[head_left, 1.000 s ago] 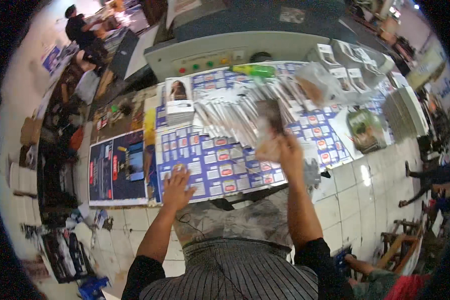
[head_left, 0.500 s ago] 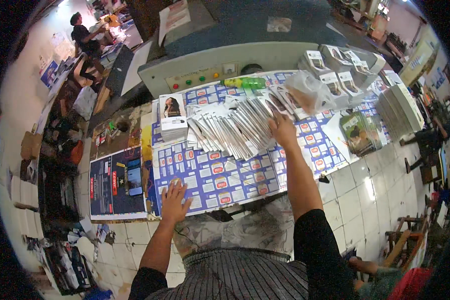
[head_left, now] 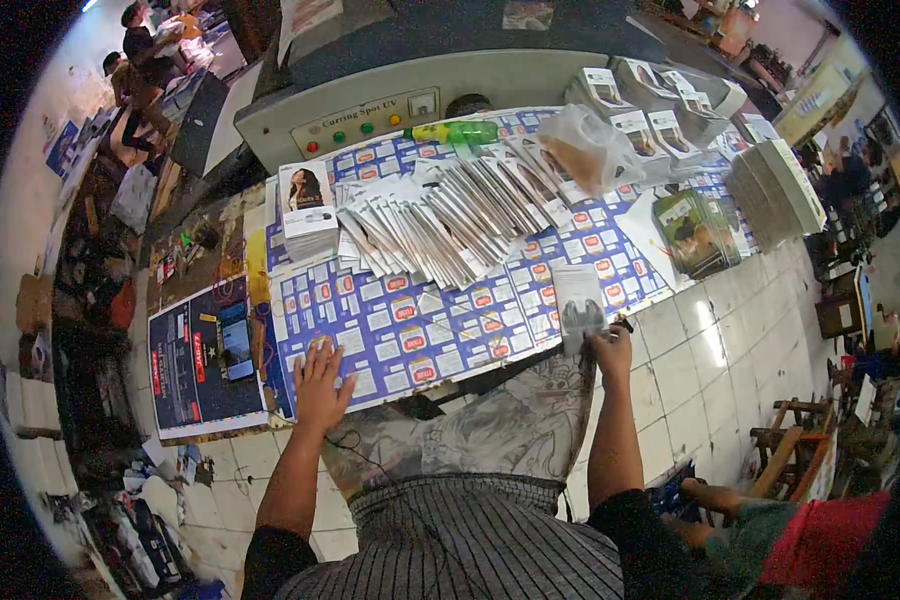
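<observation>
My left hand (head_left: 319, 382) lies flat, fingers spread, on the blue patterned sheet (head_left: 375, 340) at the table's front edge. My right hand (head_left: 610, 352) grips the near end of a flat printed packet (head_left: 578, 300) with a pale top and a dark picture, at the front right edge. Beyond it, a fanned row of similar packets (head_left: 450, 225) stretches across the table. Left of that row stands a neat stack of packets (head_left: 308, 215) showing a long-haired figure.
A green bottle (head_left: 455, 132) lies before the grey control panel (head_left: 360, 125). A clear plastic bag (head_left: 592, 150), bundled packets (head_left: 660, 140), green-brown packets (head_left: 692, 232) and a tall card stack (head_left: 775, 195) fill the right. A phone (head_left: 236, 342) lies left. People are at the far left and lower right.
My right hand has drawn back from the fanned row to the front edge, now with a packet in its fingers. My left hand stays flat. The whole view has shifted slightly.
</observation>
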{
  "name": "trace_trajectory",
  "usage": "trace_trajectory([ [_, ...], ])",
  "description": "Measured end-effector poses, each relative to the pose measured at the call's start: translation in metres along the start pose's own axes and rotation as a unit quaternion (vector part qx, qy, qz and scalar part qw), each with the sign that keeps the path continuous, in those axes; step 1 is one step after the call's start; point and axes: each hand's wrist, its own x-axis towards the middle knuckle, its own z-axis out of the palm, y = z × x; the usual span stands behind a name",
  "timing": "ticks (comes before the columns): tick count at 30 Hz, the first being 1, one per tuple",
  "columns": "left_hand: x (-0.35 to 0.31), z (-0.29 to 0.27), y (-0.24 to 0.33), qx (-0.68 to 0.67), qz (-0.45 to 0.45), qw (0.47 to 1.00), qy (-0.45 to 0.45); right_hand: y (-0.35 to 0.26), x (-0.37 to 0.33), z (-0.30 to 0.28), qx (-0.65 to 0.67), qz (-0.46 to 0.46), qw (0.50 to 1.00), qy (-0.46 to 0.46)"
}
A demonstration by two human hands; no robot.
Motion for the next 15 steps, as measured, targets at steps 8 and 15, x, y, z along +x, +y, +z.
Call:
trace_trajectory([
  [8, 0.006, -0.017, 0.059, -0.343, -0.015, 0.932, -0.113, -0.091, -0.098, 0.031, 0.155, -0.063, 0.927, -0.335],
  [15, 0.007, -0.016, 0.107, -0.649, -0.095, 0.754, -0.04, -0.152, -0.199, 0.084, 0.034, -0.348, 0.853, -0.388],
])
